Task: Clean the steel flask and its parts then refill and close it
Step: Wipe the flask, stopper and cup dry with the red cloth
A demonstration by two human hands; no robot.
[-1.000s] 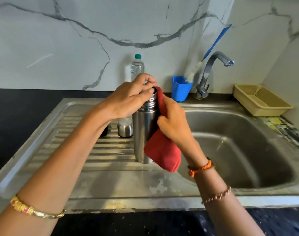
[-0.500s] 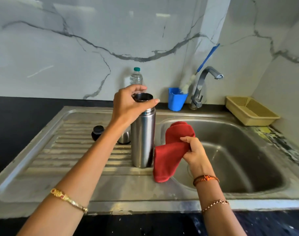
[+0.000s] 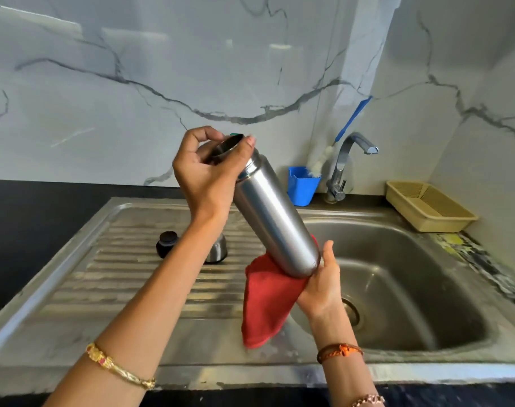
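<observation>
Left hand [image 3: 205,174] fingers grip flask [image 3: 275,218] neck, tilting it over the sink [image 3: 426,289] rim so right hand [image 3: 321,283], holding red cloth [image 3: 265,306], can wipe its base.

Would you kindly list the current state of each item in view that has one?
steel flask: uncapped, lifted, tilted
left hand: grips flask mouth
right hand: holds red cloth against flask base
red cloth: hanging under base
steel cup lid: off, on drainboard
black stopper: off, on drainboard
tap: not running
</observation>
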